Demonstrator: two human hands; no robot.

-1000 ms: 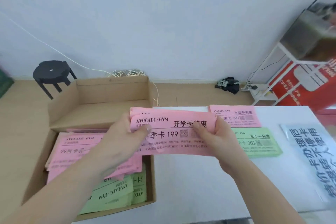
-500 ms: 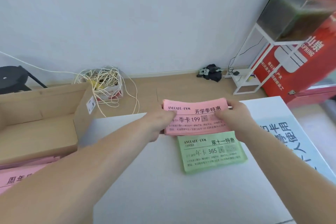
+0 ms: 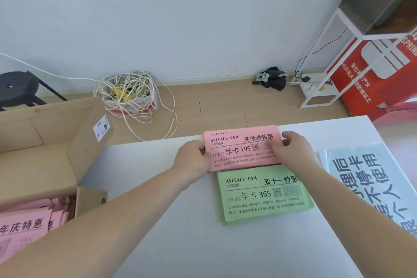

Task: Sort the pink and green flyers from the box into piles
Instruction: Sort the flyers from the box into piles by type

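Note:
A stack of pink flyers [image 3: 239,149] lies at the far edge of the white table [image 3: 203,232]. My left hand [image 3: 194,158] grips its left end and my right hand [image 3: 291,149] grips its right end, thumb on top. Just in front of it rests a pile of green flyers [image 3: 264,194], untouched. The open cardboard box [image 3: 45,142] stands at the left, with more pink flyers [image 3: 27,225] showing in its near corner.
A large printed sheet [image 3: 372,187] lies on the table's right side. On the floor beyond are a small box of tangled white cable [image 3: 128,95], a black stool [image 3: 18,88], a dark cloth heap [image 3: 270,78], a white rack [image 3: 334,56] and a red carton [image 3: 372,74].
Both hands carried the pink flyers from over the box rightward to the table's far edge, lowering them behind the green pile. The view has swung right and drawn closer.

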